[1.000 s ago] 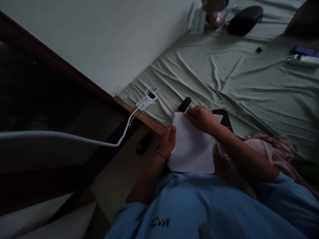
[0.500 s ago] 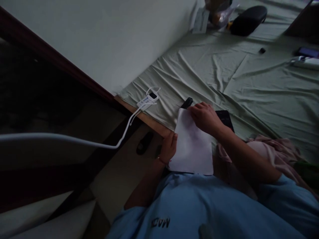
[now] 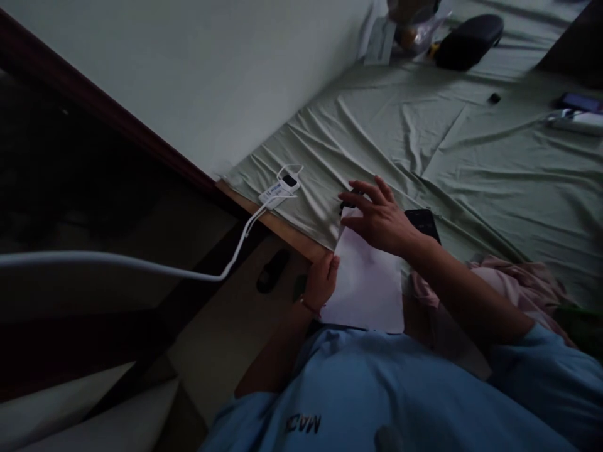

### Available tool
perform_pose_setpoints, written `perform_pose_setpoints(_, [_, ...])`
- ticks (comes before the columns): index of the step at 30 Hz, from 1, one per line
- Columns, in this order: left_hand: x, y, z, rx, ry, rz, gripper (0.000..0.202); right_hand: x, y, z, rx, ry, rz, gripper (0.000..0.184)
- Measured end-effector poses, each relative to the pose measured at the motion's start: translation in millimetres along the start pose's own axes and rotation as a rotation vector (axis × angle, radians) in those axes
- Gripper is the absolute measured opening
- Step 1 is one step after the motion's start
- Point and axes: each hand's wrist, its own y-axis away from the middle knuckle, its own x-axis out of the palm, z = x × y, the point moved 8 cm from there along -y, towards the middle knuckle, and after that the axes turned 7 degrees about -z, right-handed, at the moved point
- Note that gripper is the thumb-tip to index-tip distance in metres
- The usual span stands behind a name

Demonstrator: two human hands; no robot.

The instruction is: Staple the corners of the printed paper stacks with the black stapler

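Observation:
A white sheet of paper (image 3: 367, 285) lies in front of me at the near edge of a bed with a pale green sheet (image 3: 471, 150). My left hand (image 3: 321, 279) pinches the paper's left edge. My right hand (image 3: 379, 216) hovers over the paper's far end with its fingers spread, the fingertips just above a small black device (image 3: 345, 202) on the bed. A dark phone (image 3: 423, 223) lies just right of that hand.
A white charger with a cable (image 3: 280, 187) lies at the bed corner, its cord running left off the bed. Pink cloth (image 3: 513, 282) is bunched at my right. Farther back lie a black case (image 3: 468, 41), a plastic bag (image 3: 414, 25) and a white power strip (image 3: 577, 120).
My right hand has lifted from pressing the paper's top edge and spread its fingers, reaching a little farther toward the black device. My left hand slid slightly down the paper's edge.

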Motion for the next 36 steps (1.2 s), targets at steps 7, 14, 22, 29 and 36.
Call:
perform_pose_setpoints(7, [-2.5,3.7,-5.7,0.059,0.013,0.003,0.044,5.4,1.0,-30.0,0.197,-0.14,-0.002,0.036])
perform_pose_setpoints(14, [0.9,6.6,-1.3,0.062,0.038,0.0,0.051,10.9,1.8,-39.8,0.22,-0.402,0.072,0.032])
perform_pose_setpoints(22, [5.1,9.7,14.3,-0.082,0.102,-0.018,0.053,15.0,-5.5,-28.8,0.242,-0.342,0.173,0.033])
perform_pose_setpoints(29, [-5.9,-7.6,1.6,-0.086,0.249,-0.115,0.046,21.7,-6.8,-11.6,0.167,-0.334,0.194,0.034])
perform_pose_setpoints(36, [-14.0,-31.4,-18.8,-0.001,0.154,-0.141,0.05,19.2,-5.1,-5.7,0.169,-0.167,0.135,0.033])
